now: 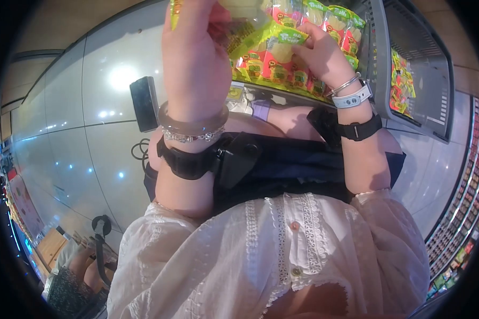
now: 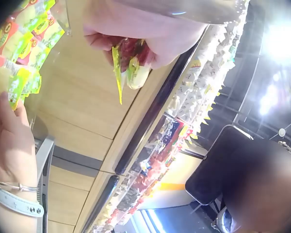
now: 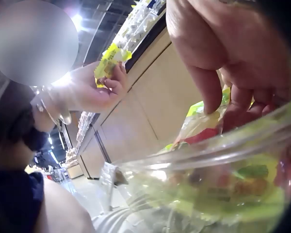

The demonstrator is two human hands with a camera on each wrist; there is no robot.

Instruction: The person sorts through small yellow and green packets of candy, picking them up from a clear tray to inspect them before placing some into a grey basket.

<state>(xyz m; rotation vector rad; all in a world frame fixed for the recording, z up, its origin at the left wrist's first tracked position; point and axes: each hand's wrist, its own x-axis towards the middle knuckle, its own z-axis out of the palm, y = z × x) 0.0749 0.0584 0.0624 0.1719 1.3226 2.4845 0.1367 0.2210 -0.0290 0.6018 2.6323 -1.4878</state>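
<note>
At the top of the head view, the left hand (image 1: pixel 194 64) is raised beside rows of green, yellow and pink candy packets (image 1: pixel 255 64). Its curled fingers grip a small yellow packet (image 3: pixel 108 63), plain in the right wrist view; a yellow edge and a pale part show in the left wrist view. The right hand (image 1: pixel 327 56) pinches the green top of a packet (image 1: pixel 282 47) among those rows, thumb and fingertips on its edge. Seen from the right wrist, the fingers reach behind the rim of a clear plastic container (image 3: pixel 208 155); their tips are partly hidden.
A grey crate (image 1: pixel 419 69) with more packets inside stands right of the rows. A dark phone (image 1: pixel 143 103) lies on the tiled floor (image 1: pixel 104 66) at left. Stocked shelves (image 1: pixel 460 202) line the far right. Another person (image 1: pixel 74 282) is at lower left.
</note>
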